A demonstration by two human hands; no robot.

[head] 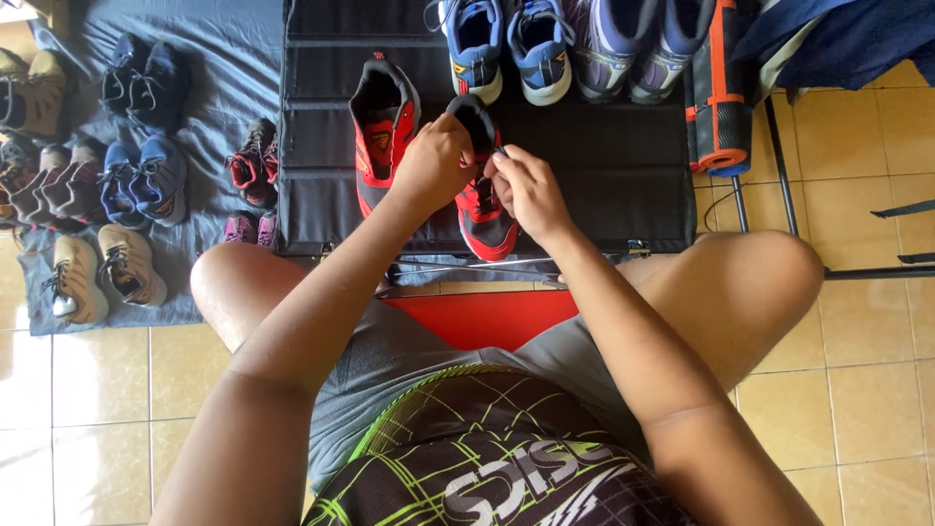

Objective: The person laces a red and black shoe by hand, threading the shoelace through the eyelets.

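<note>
The left hand (431,162) and right hand (526,189) cover the middle of the red and black shoe (484,209), so its laces and the fingertips' grip cannot be made out. The blue shoes (506,44) and purple shoes (638,44) are cut off by the top edge. The brown shoes (29,93) run off the left edge.

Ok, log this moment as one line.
left hand: grips red-black shoe | right hand: at its laces | matching shoe: beside, on black mat
</note>
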